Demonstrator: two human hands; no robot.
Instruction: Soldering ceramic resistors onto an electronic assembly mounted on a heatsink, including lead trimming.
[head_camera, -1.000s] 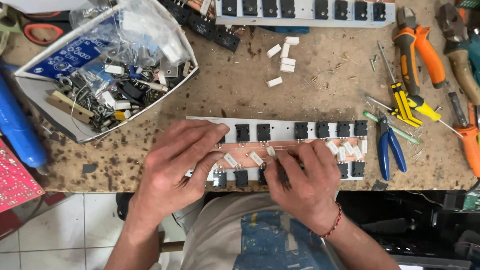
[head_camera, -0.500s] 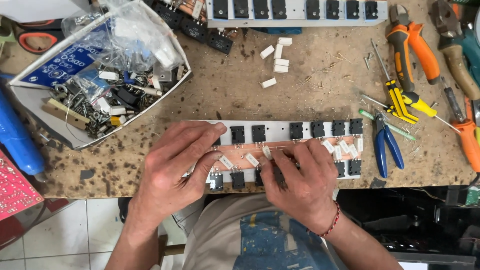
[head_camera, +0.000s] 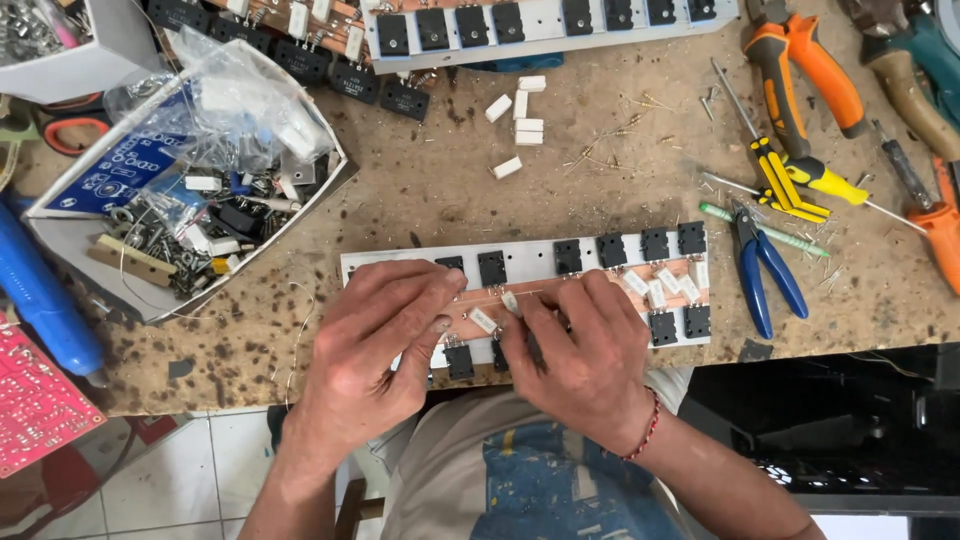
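A: What's under my hands?

B: The long copper-coloured circuit strip with rows of black square transistors and small white block resistors (head_camera: 600, 275), on the scuffed brown wooden counter (head_camera: 420, 190), near its front edge, right before the body.

A: Left hand?

B: My left hand (head_camera: 385, 335) lies over the strip's left part, fingers stretched flat, thumb tip beside a white block. It presses, grip not closed on anything that I can see.

A: Right?

B: My right hand (head_camera: 585, 350), red cord on its wrist, is curled over the middle of the strip, fingertips pinched at one small white resistor block (head_camera: 511, 301) with a thin wire lead running off it. Grip closed on that block, I think; fingers hide part.

A: Around?

B: White cardboard box of mixed parts and clear bags (head_camera: 190, 180) to the upper left. Loose white blocks (head_camera: 520, 125) further back. Blue-handled pliers (head_camera: 765, 270) just beside the strip's right end, yellow-and-black screwdriver (head_camera: 790, 180) and orange-handled cutters (head_camera: 800, 70) beyond. Second transistor strip on a grey bar (head_camera: 550, 25) along the far edge.
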